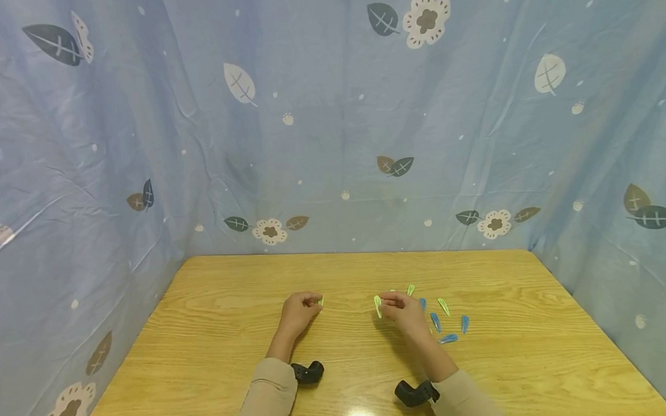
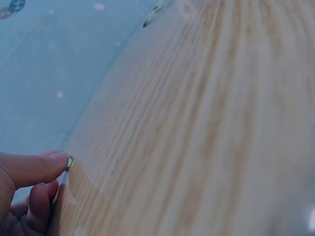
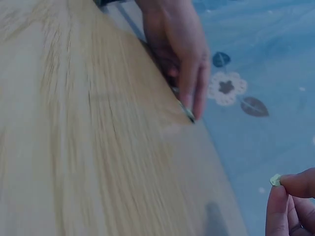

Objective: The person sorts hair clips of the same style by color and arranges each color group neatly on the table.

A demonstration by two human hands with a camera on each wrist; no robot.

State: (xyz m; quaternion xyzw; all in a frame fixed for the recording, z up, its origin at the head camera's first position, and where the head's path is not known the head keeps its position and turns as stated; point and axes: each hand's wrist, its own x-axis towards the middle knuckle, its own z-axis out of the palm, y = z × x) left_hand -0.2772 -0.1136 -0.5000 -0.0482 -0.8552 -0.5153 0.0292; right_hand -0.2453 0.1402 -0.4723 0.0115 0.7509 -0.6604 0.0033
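Sleeves, beige, two: left sleeve (image 1: pixel 265 397) and right sleeve (image 1: pixel 466 401) at the near edge, with a black left mount (image 1: pixel 308 373) and a black right mount (image 1: pixel 416 393) beside their cuffs. Left clip (image 1: pixel 321 301), green: a little left of the table's middle, pinched between thumb and fingers at the tips of the left hand (image 1: pixel 297 314); the left wrist view shows only a small end of it, the lower fingers curled in beneath the thumb. Whether it touches the wood, cannot tell. Right clip (image 1: pixel 378 305), green: a little right of the middle, apart from the first, pinched at the fingertips of the right hand (image 1: pixel 407 316), its length projecting on the left side of the fingers; contact with the wood likewise cannot be told. Loose clips, green, to the right: far green clip (image 1: pixel 410 289), just beyond the right hand; right green clip (image 1: pixel 444 307), lying slantwise. Loose clips, blue, same group: far blue clip (image 1: pixel 423 304), close by the hand; middle blue clip (image 1: pixel 435 322); right blue clip (image 1: pixel 464 324), rightmost of all; near blue clip (image 1: pixel 448 339), lying crosswise. Table (image 1: pixel 216 337), yellowish wood grain, one bright glare at the near side. Curtain (image 1: pixel 320 159), blue, leaf and flower print, behind and at both sides.
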